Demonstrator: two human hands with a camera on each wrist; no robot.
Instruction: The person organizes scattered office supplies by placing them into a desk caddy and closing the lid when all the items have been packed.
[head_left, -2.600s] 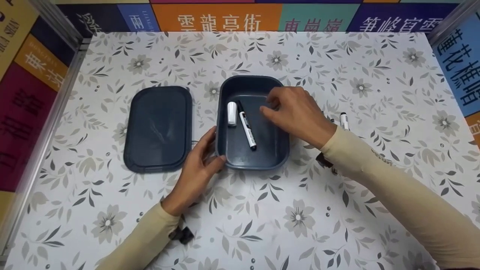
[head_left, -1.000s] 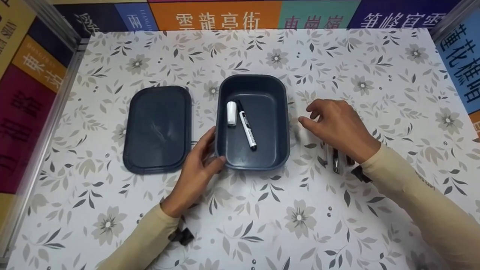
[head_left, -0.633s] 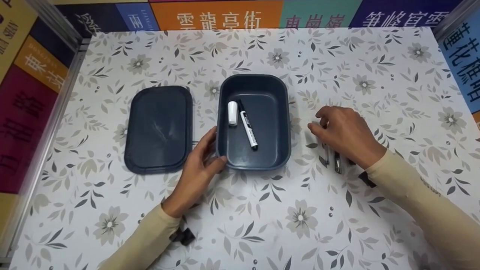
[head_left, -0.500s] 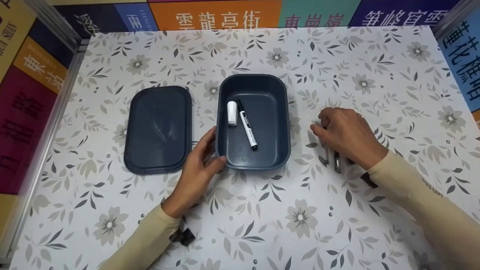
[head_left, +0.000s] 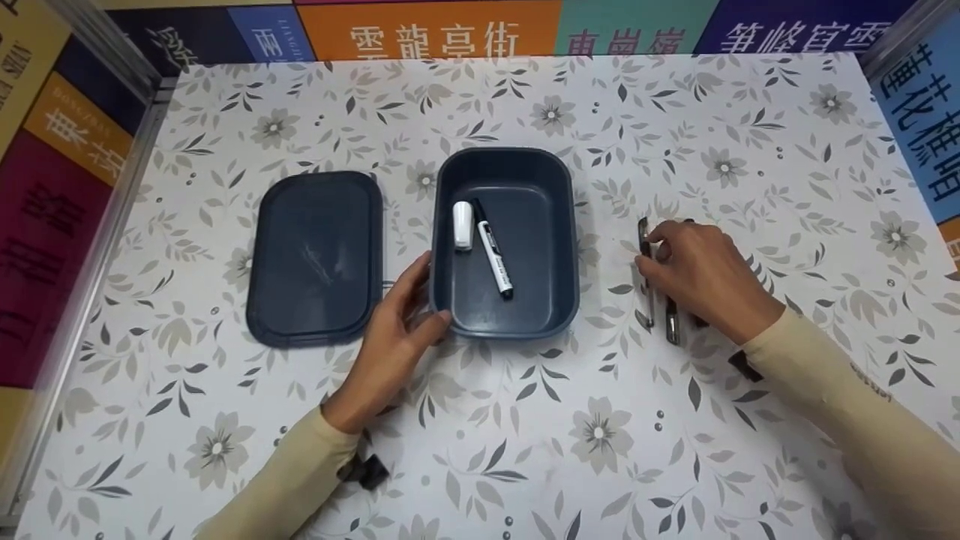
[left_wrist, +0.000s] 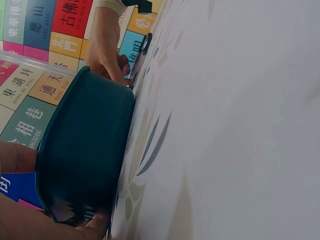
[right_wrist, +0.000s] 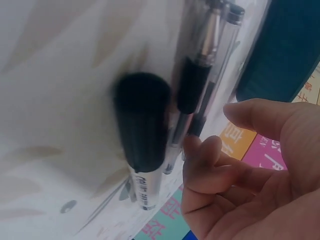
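A dark blue box (head_left: 540,247) stands uncovered in the head view, with a white-and-black marker (head_left: 495,255) and a short white cap-like piece (head_left: 463,225) inside. My left hand (head_left: 397,337) rests at its near left corner, thumb at the rim and fingers along the outer wall. My right hand (head_left: 701,270) is over several pens right of the box. Its fingertips are at a slim clear pen (head_left: 646,304); thumb and forefinger stand apart in the right wrist view. Beside that lie a black-grip pen (right_wrist: 195,82) and a black-capped marker (right_wrist: 142,122), the latter mostly hidden in the head view.
A dark blue lid (head_left: 319,255) lies flat left of the box, close to my left hand. Underneath is a white table with a grey leaf-and-flower cover (head_left: 600,450). Colourful lettered panels (head_left: 442,34) stand along the back and sides.
My right hand has gone from over the box rightward and down to the pens on the table. My left hand, the box and its contents have stayed in place.
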